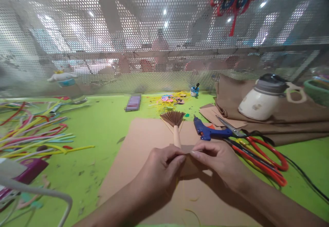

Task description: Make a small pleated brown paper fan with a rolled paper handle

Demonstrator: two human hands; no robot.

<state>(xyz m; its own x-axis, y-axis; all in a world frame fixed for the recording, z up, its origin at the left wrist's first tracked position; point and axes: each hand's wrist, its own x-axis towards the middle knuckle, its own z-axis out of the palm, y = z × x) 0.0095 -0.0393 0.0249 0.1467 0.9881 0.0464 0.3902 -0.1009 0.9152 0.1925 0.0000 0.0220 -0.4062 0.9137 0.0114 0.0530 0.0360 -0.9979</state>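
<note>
My left hand point(160, 167) and my right hand point(217, 160) meet over a tan cardboard sheet point(133, 158), fingertips pinched together on a small piece of brown paper point(189, 150). Just beyond the fingers a paper craft point(175, 124) lies on the cardboard: a pleated brown fan on a pale tube handle with thin yellow strips at its sides. Both hands are closed on the brown paper.
A blue glue gun point(208, 131) and red-handled scissors point(259, 155) lie right of the hands. Brown paper sheets point(295, 124) carry a white jug point(262, 98). Coloured pipe cleaners point(33, 134) spread at left. A perforated metal screen point(128, 38) backs the green table point(102, 124).
</note>
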